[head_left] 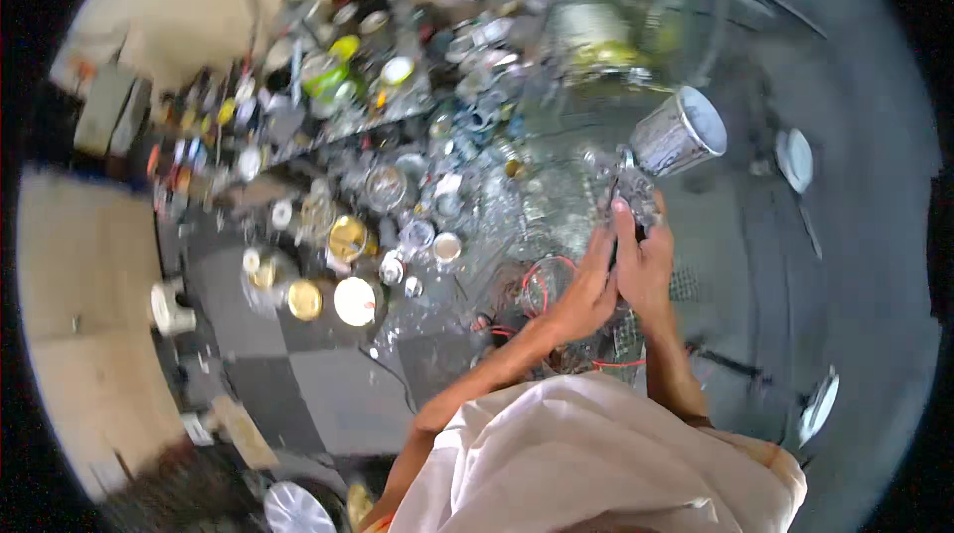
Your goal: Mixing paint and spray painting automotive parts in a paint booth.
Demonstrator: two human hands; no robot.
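Observation:
My left hand (593, 280) and my right hand (648, 260) are together right of centre, both closed round a grey, mottled metal-looking object (636, 191). Blur hides its exact kind. A thin dark strip runs along it beside the fingers of my left hand. Just beyond the object is a white bucket (656, 139) with grey streaks, tilted so that its mouth faces up and right. Whether the bucket touches the held object, I cannot tell.
Cluttered cans and jars cover a bench (348, 131) at the far left. On the floor stand an open can of white (356, 302), a yellowish-topped can (305, 300) and other containers. A red hose (538, 287) curls beneath my hands. A pale round fan-like thing (795, 160) is at right.

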